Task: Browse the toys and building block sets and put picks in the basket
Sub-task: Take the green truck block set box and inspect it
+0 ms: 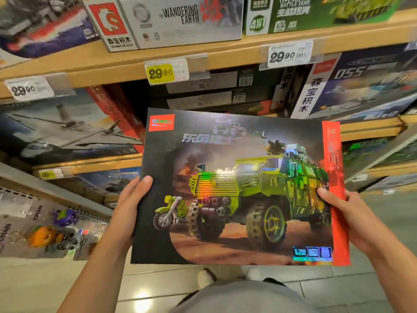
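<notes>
I hold a large flat building block box (239, 188) face up in front of the shelves; its cover shows a green armoured truck and a small motorbike, with a red logo at its top left and a red strip down its right side. My left hand (128, 206) grips its left edge, thumb on the cover. My right hand (345, 213) grips the right edge the same way, thumb on the printed truck. No basket is in view.
Wooden shelves (112, 64) carry more block boxes: a white "Wandering Earth" box (171, 21), a green tank box (316, 12), a jet box (67, 132), a ship box (361, 86). Price tags (165, 71) read 29.90. Small bagged toys (52, 231) hang low on the left. Tiled floor lies below.
</notes>
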